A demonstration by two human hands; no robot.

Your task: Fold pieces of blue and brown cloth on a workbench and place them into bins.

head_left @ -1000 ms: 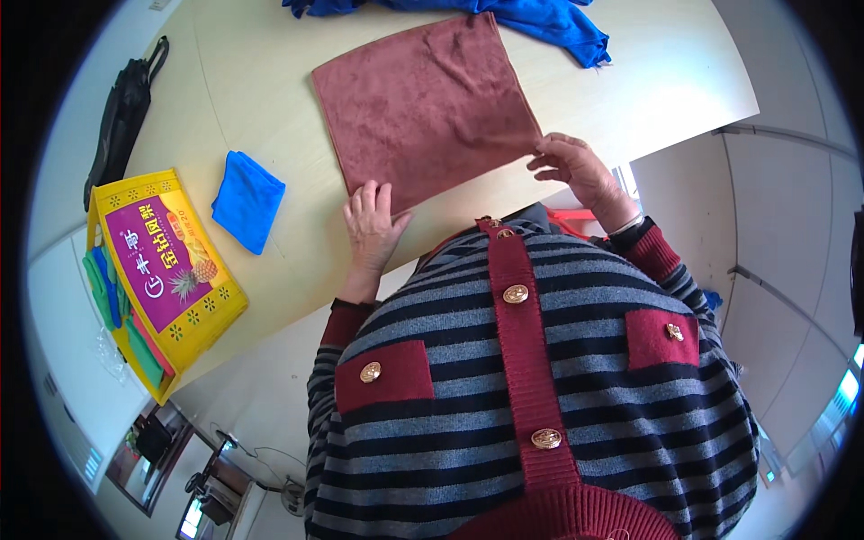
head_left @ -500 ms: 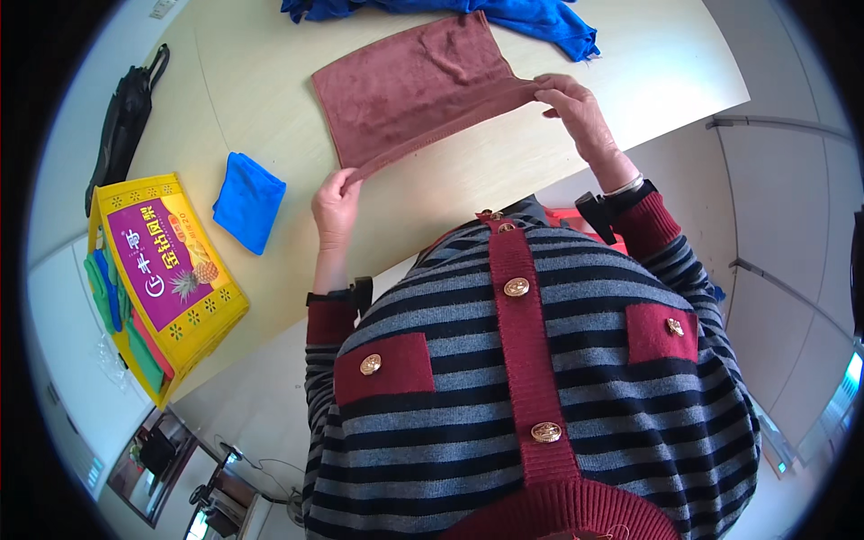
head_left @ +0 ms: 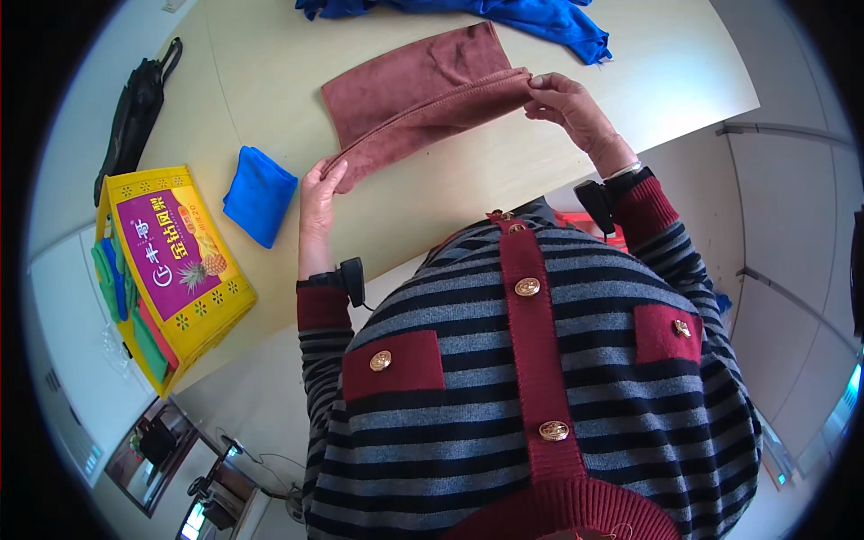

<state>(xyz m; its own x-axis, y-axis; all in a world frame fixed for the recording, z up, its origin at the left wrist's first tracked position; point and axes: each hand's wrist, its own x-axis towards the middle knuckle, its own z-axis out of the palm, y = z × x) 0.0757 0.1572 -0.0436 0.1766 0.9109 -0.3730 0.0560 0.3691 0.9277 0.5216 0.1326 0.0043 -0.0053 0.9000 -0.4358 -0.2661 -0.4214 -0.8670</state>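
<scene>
Mid-fold on the reddish-brown towel [head_left: 423,99]: near edge lifted off the counter [head_left: 666,72] and carried over toward the far edge, far half lying flat. Left hand [head_left: 317,193] closed in a pinch on the towel's near-left corner, at about 8 o'clock from the cloth's middle; right hand [head_left: 567,108] closed in a pinch on the near-right corner, at about 3 o'clock. Raised edge stretched taut between the two grips.

Judged step: first fold in half, roughly halfway through. Next move calling for both corners carried on toward 12 o'clock together, laid down matching the far corners, kept level so the fold line stays straight, then pressed flat.

Long axis of the towel running from about 8 o'clock to 2 o'clock, slanting across the counter; fold line parallel to that axis, open edges pointing toward 12 o'clock.

Nearby: folded blue cloth [head_left: 259,193] at 9 o'clock of the left hand, apart from it; loose blue cloths [head_left: 531,16] at 12 o'clock beyond the towel; yellow box [head_left: 175,270] near the counter's left edge.
</scene>
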